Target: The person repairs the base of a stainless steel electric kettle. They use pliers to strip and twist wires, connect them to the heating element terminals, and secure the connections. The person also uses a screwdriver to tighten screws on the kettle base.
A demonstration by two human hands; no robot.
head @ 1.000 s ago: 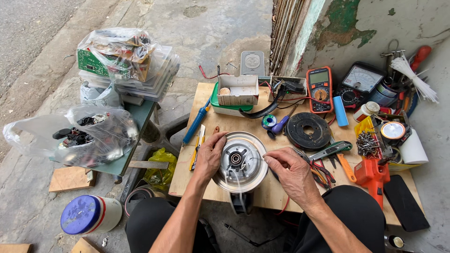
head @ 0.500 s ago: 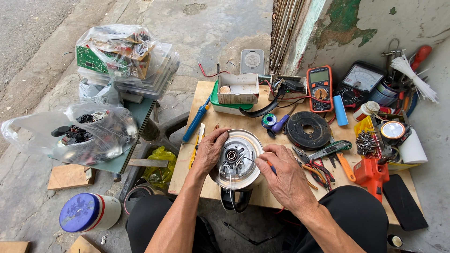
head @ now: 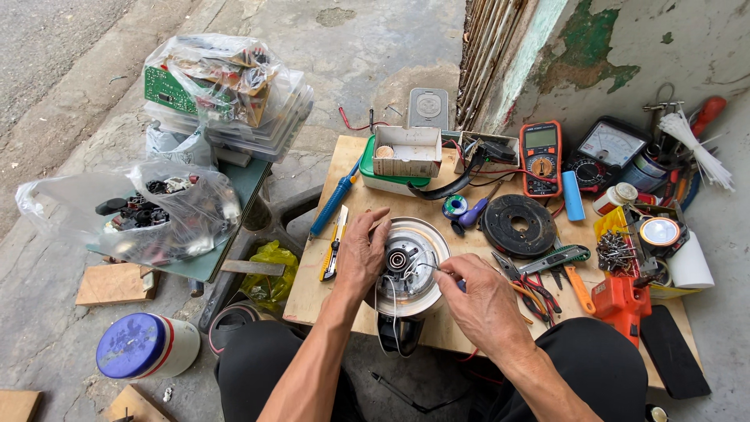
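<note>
**Two hands at the upturned base of an electric kettle**

Head view: a round metal kettle base (head: 406, 266) lies bottom-up at the near edge of a small wooden table (head: 312, 293), its dark body hanging over that edge toward the person's knees. The left hand (head: 362, 254) lies on the left side of the base, fingers curled over the rim and gripping it. The right hand (head: 484, 293) sits just right of the base, thumb and forefinger pinched shut on a thin metal tool (head: 430, 266) whose tip points at the central connector (head: 398, 259); what kind of tool it is cannot be told.

Left of the left hand lies a yellow utility knife (head: 333, 254), and farther away a blue soldering iron (head: 332, 205). To the far right of the base sits a black ring-shaped disc (head: 519, 225), with a red multimeter (head: 541, 159) beyond it. Pliers and cutters (head: 535, 289) lie just right of the right hand. On the far side stands an open cardboard box (head: 406, 152).
</note>
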